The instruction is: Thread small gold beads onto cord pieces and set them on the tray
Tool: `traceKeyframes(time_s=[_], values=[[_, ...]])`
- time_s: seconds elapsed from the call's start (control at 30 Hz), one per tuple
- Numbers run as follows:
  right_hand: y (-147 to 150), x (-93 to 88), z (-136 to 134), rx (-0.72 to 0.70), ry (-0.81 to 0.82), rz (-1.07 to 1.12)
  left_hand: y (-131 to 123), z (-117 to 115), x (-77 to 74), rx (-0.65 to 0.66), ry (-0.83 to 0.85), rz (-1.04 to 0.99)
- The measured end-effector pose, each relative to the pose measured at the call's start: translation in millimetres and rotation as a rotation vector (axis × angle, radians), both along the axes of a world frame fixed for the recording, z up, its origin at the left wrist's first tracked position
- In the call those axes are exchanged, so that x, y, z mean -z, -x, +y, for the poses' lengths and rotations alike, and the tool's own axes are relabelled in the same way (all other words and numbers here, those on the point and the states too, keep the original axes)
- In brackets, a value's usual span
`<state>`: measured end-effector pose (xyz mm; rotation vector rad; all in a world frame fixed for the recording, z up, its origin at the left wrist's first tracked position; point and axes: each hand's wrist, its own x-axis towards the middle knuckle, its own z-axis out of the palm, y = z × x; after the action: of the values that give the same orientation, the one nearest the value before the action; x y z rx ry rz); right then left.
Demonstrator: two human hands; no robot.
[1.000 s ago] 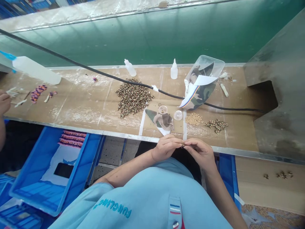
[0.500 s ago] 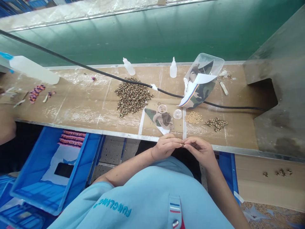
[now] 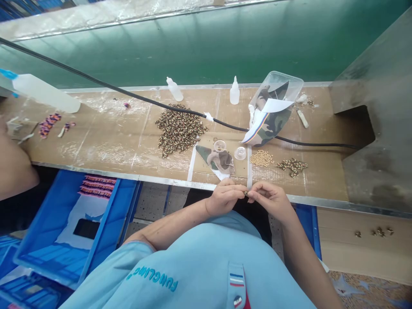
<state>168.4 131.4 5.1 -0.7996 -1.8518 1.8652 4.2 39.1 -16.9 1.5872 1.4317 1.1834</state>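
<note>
At the bench's front edge my left hand [image 3: 226, 197] is closed, its thumb and fingertips pinching a small brown-and-gold piece [image 3: 246, 194]. From the other side, my right hand [image 3: 270, 199] has its thumb and fingertips closed at the same piece; the fingers partly hide it. Beyond the hands lies a scrap of camouflage cloth [image 3: 215, 161], with two small clear round dishes, one a dish [image 3: 240, 153] beside it. Pale beads [image 3: 261, 158] and a small heap of brown-and-gold pieces [image 3: 292, 166] are spread to the right. A larger pile of similar pieces [image 3: 178, 131] sits left of centre.
A black cable [image 3: 128, 93] crosses the bench. Behind stand two white squeeze bottles, one a bottle [image 3: 234, 91], and a clear tub [image 3: 294, 83] with camouflage cloth. A blue crate [image 3: 45, 253] is below left. Another person's arm [image 3: 14, 167] reaches in at the left.
My right hand has shifted slightly, and more of the small piece shows between my fingertips. At the left, the other person's arm has come further into view.
</note>
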Motion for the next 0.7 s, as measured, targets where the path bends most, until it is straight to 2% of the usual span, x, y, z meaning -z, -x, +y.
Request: traceKeyframes(time_s=[0.1,0.17,0.23,0.3,0.4,0.47,0.57,0.7], values=[[1.5,-0.3,-0.5,0.034,0.005,-0.023,-2.9,-1.1,-4.0,-0.049,0.048,-0.006],[1.8,0.2,-0.7,0.054,0.003,-0.020,-6.9,-2.3,-10.7,-0.141,0.090,-0.038],[1.2,1.8,-1.3,0.076,-0.004,0.018,-11.3,-2.8,-20.2,-0.255,0.135,-0.149],[0.2,4.3,-3.2,0.135,-0.020,0.080,-14.6,-1.6,-31.0,-0.320,0.227,-0.366],[-0.5,7.4,-8.8,0.268,-0.110,0.129,-15.2,2.9,-44.8,-0.297,0.455,-0.764],[-0.1,6.9,-13.3,0.310,-0.247,0.100,-13.7,5.7,-50.2,-0.264,0.588,-0.961],[1.1,2.0,-19.0,0.321,-0.460,0.032,-11.9,8.0,-53.4,-0.255,0.691,-1.129],[1.1,-5.2,-23.2,0.307,-0.599,-0.002,-12.1,9.0,-54.9,-0.274,0.737,-1.226]])
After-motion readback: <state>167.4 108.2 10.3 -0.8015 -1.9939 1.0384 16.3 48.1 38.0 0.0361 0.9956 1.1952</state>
